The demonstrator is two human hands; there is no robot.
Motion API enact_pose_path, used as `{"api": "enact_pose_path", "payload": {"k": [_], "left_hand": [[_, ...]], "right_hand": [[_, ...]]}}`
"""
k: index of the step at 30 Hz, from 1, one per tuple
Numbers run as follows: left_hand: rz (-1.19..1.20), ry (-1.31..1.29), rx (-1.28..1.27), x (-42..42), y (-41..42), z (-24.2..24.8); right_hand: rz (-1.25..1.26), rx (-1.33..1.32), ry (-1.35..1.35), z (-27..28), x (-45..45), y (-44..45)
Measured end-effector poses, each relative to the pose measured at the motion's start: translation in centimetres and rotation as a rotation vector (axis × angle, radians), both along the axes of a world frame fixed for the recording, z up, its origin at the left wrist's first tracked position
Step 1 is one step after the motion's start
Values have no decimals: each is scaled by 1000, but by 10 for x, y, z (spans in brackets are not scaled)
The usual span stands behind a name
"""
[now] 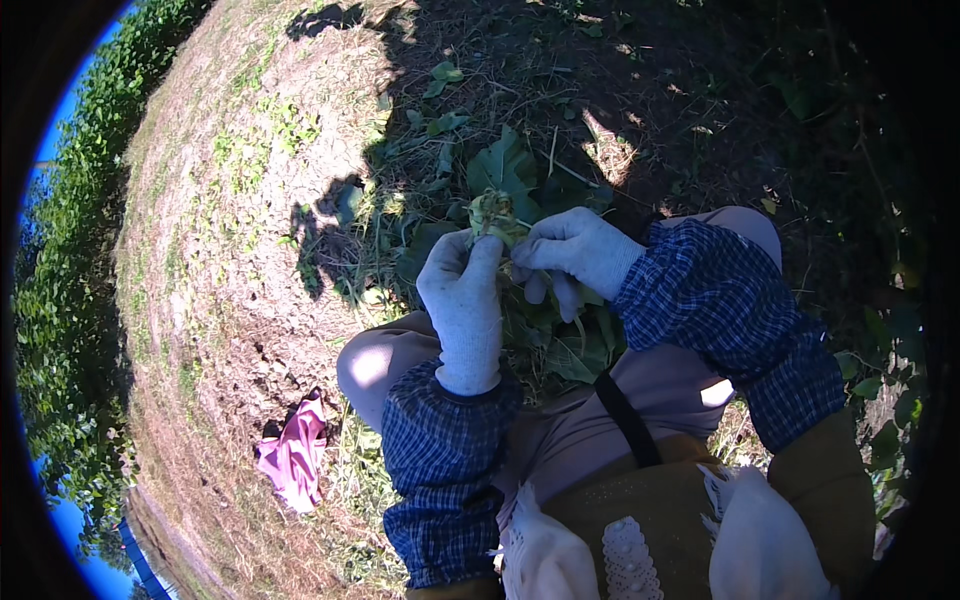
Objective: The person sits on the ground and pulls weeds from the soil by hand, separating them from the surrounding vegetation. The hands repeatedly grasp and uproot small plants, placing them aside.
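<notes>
My left hand [466, 289], in a pale knit glove, pinches the lower left side of a small bundle of pale green, partly browned plant matter [491, 212]. My right hand [574, 247], gloved the same way, has its thumb and forefinger at the bundle's right side, on a thin stem or strand. The other right fingers hang bent below. Broad green leaves [502, 169] lie on the ground just beyond the bundle, and more leaves [577, 356] lie below my hands, between my knees. What the bundle has inside is hidden.
A pink cloth [296, 454] lies on the dry, sunlit ground at the lower left. Cut grass and weeds [442, 124] cover the shaded soil ahead. A leafy green hedge [60, 300] runs along the far left. My bent knees frame the leaves.
</notes>
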State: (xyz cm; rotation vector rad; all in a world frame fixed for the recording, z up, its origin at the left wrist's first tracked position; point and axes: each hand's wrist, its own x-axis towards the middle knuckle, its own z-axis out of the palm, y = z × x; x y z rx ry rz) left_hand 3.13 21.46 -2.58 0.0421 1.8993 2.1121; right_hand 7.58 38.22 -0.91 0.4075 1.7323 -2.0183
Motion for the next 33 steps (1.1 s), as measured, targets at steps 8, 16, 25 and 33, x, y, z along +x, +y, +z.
{"api": "enact_pose_path", "payload": {"k": [8, 16, 25, 33], "left_hand": [[-3, -190, 188, 0, 5, -1], [-157, -286, 338, -6, -5, -1], [-88, -272, 261, -5, -6, 7], [-129, -271, 173, -3, -3, 9]], "right_hand": [[76, 77, -25, -3, 0, -2], [165, 245, -17, -1, -2, -2], [36, 449, 220, 24, 5, 8], [-283, 246, 429, 17, 6, 13]]}}
